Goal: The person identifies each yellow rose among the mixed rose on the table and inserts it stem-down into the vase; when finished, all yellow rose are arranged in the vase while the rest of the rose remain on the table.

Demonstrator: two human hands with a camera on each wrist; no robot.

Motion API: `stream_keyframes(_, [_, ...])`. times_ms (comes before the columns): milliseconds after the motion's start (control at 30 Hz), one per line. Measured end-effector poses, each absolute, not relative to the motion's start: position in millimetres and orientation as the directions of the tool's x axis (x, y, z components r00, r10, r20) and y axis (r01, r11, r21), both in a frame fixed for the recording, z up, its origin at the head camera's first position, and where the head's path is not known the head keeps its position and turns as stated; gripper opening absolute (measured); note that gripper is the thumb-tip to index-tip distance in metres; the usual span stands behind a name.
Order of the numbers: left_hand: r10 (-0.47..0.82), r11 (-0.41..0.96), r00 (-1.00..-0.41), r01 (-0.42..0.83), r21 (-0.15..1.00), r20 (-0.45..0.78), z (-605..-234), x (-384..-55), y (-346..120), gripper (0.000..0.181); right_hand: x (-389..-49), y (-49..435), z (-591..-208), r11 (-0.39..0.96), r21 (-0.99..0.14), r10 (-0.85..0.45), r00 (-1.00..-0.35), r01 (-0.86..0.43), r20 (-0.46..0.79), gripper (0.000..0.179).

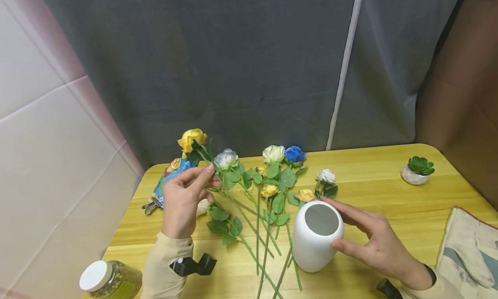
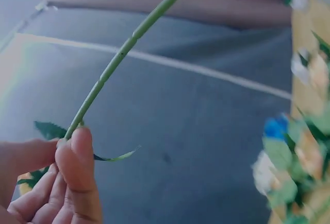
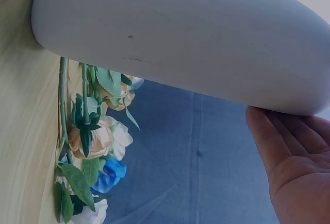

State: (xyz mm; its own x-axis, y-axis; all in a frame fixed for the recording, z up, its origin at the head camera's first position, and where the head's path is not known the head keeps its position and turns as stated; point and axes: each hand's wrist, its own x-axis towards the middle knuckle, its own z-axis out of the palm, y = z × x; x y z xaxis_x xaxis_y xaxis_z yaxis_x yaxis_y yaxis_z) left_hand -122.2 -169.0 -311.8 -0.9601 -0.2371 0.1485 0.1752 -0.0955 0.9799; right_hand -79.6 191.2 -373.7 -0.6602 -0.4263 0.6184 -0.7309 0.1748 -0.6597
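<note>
In the head view, a yellow rose (image 1: pixel 192 140) is raised at the left, over the far edge of the table. My left hand (image 1: pixel 186 199) pinches its stem between thumb and fingers. The green stem (image 2: pixel 116 62) slants up and right from the fingertips in the left wrist view. A white vase (image 1: pixel 313 251) stands at the right of centre, its mouth facing up. My right hand (image 1: pixel 373 238) touches the vase near its rim, thumb at the front and straight fingers at the back. Close to the vase lie several loose roses, including a blue rose (image 1: pixel 295 154).
A blue packet (image 1: pixel 165 176) with a metal clip lies behind my left hand. A jar with a white lid (image 1: pixel 95 275) is at the front left. The potted succulent (image 1: pixel 418 171) stands at the back right, with a cloth (image 1: pixel 464 247) nearer on that side.
</note>
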Motion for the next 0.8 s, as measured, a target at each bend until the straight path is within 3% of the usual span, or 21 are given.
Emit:
stream_keyframes(133, [-0.298,-0.206,-0.918,0.330,0.921,0.262,-295,-111,-157,0.005,-80,191,-375,0.166,-0.651,-0.429,-0.649,-0.741,0.629,0.078])
stream_keyframes(333, [-0.360,-0.390,-0.824,0.559,0.732,0.437,-280,-100,-143,0.007,-80,191,-375,0.165,-0.654,-0.429,-0.651,-0.738,0.626,0.078])
stream_keyframes(500, [-0.411,-0.313,-0.754,0.644,0.698,0.512,-280,-100,-133,0.006,-80,191,-375,0.172,-0.659,-0.428,-0.658,-0.732,0.619,0.078])
stream_keyframes(800, [-0.365,-0.191,-0.733,0.663,0.724,0.575,-284,-100,-112,0.009,-80,191,-374,0.172,-0.658,-0.430,-0.657,-0.733,0.619,0.078])
